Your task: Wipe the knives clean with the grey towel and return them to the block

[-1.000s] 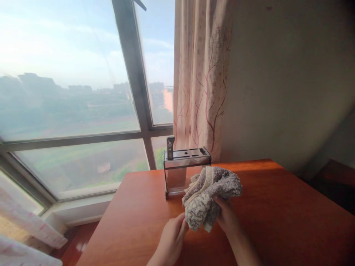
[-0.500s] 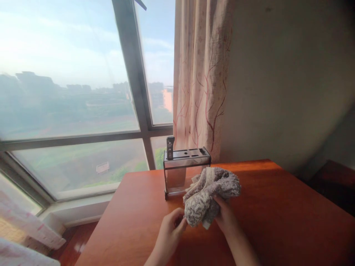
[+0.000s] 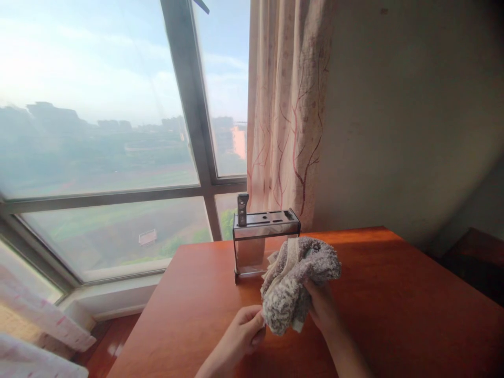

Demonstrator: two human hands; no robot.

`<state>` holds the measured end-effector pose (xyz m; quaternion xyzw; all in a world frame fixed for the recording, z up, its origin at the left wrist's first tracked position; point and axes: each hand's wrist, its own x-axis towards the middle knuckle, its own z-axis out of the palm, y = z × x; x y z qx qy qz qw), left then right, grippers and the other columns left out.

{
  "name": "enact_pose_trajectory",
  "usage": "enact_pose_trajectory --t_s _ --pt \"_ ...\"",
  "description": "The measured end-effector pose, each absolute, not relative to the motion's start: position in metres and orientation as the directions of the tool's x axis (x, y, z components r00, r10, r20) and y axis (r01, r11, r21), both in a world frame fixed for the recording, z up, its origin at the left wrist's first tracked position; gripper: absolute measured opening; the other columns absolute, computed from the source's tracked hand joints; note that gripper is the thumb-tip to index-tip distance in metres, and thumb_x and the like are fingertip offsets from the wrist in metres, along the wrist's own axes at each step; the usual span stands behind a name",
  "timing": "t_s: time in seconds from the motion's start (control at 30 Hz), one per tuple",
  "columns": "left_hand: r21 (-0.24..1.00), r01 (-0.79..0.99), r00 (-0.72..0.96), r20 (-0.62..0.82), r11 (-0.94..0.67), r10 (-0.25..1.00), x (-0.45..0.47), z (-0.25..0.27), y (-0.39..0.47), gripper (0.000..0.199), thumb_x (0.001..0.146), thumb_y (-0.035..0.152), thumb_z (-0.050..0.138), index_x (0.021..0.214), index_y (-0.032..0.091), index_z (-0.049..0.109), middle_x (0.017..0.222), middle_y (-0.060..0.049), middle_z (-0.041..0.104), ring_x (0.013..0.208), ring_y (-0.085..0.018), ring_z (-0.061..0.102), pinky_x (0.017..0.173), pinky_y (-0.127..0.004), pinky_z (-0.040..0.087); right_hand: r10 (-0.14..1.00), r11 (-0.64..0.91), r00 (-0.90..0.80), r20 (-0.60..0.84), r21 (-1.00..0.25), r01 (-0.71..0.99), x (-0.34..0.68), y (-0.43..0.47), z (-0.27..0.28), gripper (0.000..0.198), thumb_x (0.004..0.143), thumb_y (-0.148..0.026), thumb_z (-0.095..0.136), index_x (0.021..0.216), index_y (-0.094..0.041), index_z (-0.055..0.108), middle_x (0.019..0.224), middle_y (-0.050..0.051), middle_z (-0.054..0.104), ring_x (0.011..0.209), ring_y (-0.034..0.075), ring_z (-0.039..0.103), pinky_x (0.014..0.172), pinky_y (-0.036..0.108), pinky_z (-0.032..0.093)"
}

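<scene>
A bunched grey-and-cream fluffy towel (image 3: pixel 289 289) is raised over the table. Wrapped around its right side, my right hand (image 3: pixel 319 302) grips it from below, with most fingers hidden behind the cloth. My left hand (image 3: pixel 250 326) is closed at the towel's lower left edge, fingers curled together; what they hold is hidden. Just behind the towel stands a knife block (image 3: pixel 268 223) with a slotted metal top and clear sides. A knife (image 3: pixel 242 210) with a dark, riveted handle sticks up from its left end. The towel covers the block's lower right part.
The reddish-brown wooden table (image 3: pixel 189 294) extends under both hands. Behind it hangs a beige curtain (image 3: pixel 283 105) with a branch pattern, beside a large window (image 3: pixel 98 131). A plain wall (image 3: pixel 394 115) stands at the right. Pale fabric (image 3: pixel 43 325) hangs at the lower left.
My left hand has moved slightly down and its wrist has turned. The towel's lower end has dropped a little and its folds have shifted. The knife block stays put.
</scene>
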<state>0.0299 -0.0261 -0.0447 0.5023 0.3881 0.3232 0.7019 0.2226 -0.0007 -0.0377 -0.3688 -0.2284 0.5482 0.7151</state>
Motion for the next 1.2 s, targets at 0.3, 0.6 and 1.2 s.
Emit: enact_pose_trajectory --t_s 0.3,0.6,1.2 --pt "0.943 0.273 0.126 0.16 -0.19 0.979 0.025 -0.032 -0.021 0.031 0.077 0.044 0.064 0.072 0.015 0.069 0.067 -0.003 0.065 0.063 -0.016 0.051 0.056 -0.022 0.038 0.892 0.204 0.452 -0.026 -0.868 -0.452 0.218 0.008 -0.042 0.048 0.054 -0.027 0.087 0.099 -0.02 0.07 0.094 0.003 0.076 0.091 0.024 0.068 0.08 0.034 0.052" --pt "0.977 0.175 0.16 0.096 -0.124 0.982 0.021 -0.03 -0.022 0.036 0.08 0.047 0.061 0.069 0.014 0.067 0.058 -0.001 0.059 0.049 -0.01 0.044 0.047 -0.02 0.033 0.964 0.096 0.246 -0.096 -0.741 -0.665 0.218 -0.004 -0.025 0.047 0.055 -0.03 0.087 0.098 -0.025 0.069 0.097 0.002 0.075 0.091 0.024 0.068 0.082 0.037 0.053" --pt "0.999 0.026 0.159 0.031 -0.036 0.987 0.029 -0.03 -0.027 0.041 0.079 0.052 0.063 0.071 0.012 0.067 0.05 0.003 0.05 0.041 -0.006 0.035 0.039 -0.019 0.023 0.975 0.05 0.168 -0.143 -0.598 -0.8 0.219 -0.005 -0.034 0.04 0.053 -0.027 0.083 0.09 -0.029 0.071 0.079 -0.004 0.074 0.078 0.023 0.067 0.072 0.036 0.054"
